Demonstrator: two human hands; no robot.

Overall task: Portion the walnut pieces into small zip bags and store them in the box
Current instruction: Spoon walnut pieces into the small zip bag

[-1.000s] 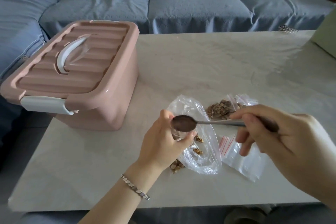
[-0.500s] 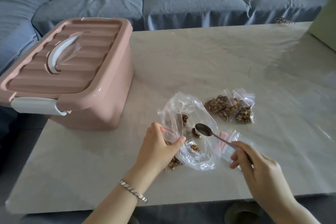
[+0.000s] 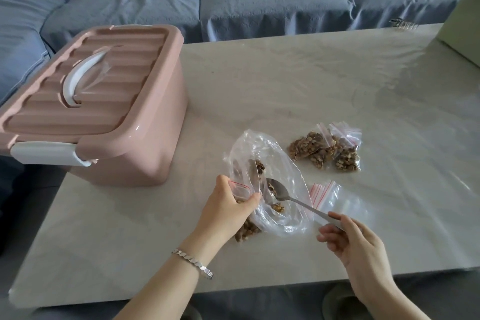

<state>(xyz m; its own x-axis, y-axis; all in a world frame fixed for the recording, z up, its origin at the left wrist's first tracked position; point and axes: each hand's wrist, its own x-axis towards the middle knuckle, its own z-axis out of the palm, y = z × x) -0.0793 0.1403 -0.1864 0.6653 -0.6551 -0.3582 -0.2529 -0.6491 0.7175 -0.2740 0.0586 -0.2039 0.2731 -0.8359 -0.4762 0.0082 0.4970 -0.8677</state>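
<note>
My left hand (image 3: pixel 225 209) grips a small zip bag (image 3: pixel 240 189) with a red strip, its mouth held open; walnut pieces show below the hand. Beside it lies a large clear plastic bag (image 3: pixel 283 169) with a few walnut pieces (image 3: pixel 277 207) inside. My right hand (image 3: pixel 348 241) pinches the handle of a metal spoon (image 3: pixel 278 191), whose bowl reaches into the large bag. Three filled small bags of walnuts (image 3: pixel 324 150) lie further right. A pile of empty zip bags (image 3: pixel 335 197) rests near the spoon handle. The pink box (image 3: pixel 104 117) stands at the left with its lid on.
The pale table (image 3: pixel 337 86) stretches far and right. A blue sofa (image 3: pixel 259 2) with cushions runs behind it. A pale green object (image 3: pixel 465 26) sits at the table's far right corner. A small metal item (image 3: pixel 404 24) lies at the far edge.
My right hand has lowered the spoon from above the small bag and moved its bowl into the large bag. My left hand keeps holding the small bag.
</note>
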